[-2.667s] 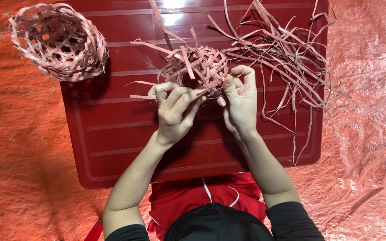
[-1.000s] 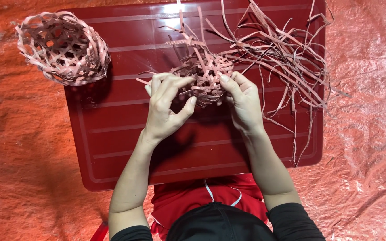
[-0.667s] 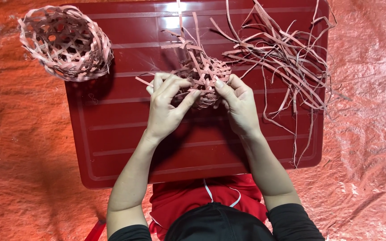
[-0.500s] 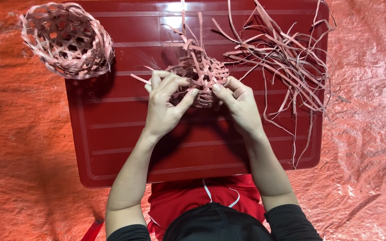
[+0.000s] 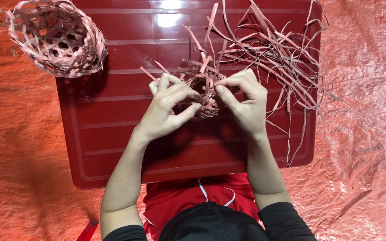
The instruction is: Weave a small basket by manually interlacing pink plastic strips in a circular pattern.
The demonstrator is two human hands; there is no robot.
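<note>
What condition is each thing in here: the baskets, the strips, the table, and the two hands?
Half-woven basket: unfinished, loose strip ends sticking up, held between both hands.
Finished basket: woven through, lying tilted at the table's far left corner, untouched.
Loose strips: unwoven, spread in a tangle on the table's right side.
Red table: flat, glossy, bearing the work.
Left hand: fingers pinching the weave.
Right hand: fingers pinching the weave.

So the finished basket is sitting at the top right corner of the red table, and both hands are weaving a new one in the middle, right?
Not quite. The head view shows the finished basket at the top left corner of the red table, not the top right. The top right holds a pile of loose strips. The left hand and right hand do hold the half-woven piece in the middle.
</note>
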